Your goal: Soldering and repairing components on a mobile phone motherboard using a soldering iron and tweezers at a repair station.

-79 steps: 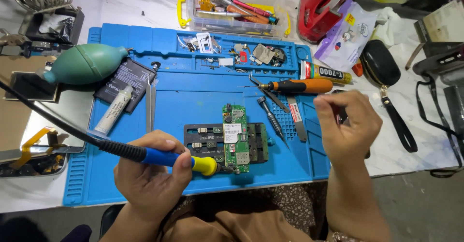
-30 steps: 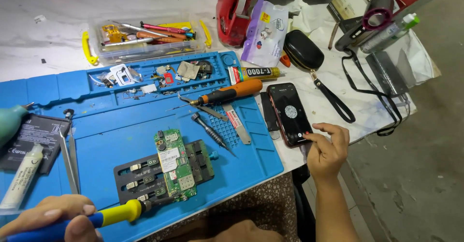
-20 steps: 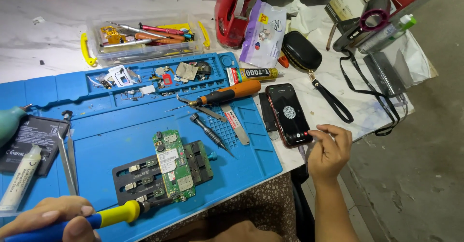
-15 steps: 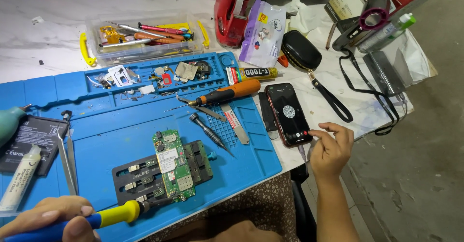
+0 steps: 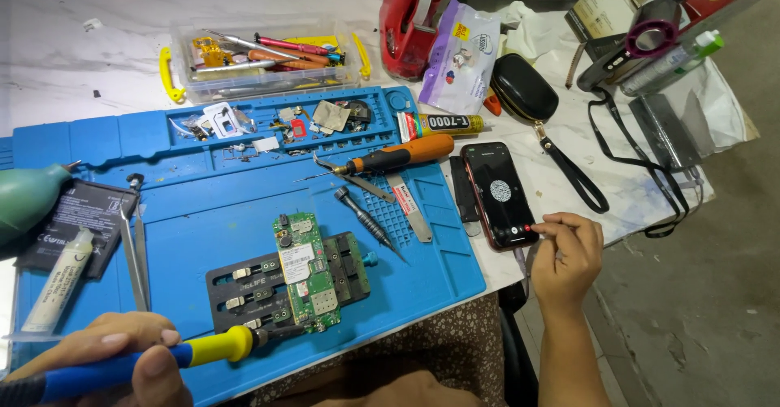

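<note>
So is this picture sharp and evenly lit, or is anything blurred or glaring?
Head view: soft, even light, faint shadows; the circuit board and phone are crisp, with no strong glare; straight edges of the blue mat bow slightly near the frame's sides.

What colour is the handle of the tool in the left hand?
Yellow and blue soldering iron handle, left hand, head view.

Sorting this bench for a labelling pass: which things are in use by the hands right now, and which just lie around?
In use:
soldering iron in left hand
circuit board in black holder
phone touched by right hand

Lying about:
orange screwdriver
tweezers
glue tube
tool box
</note>
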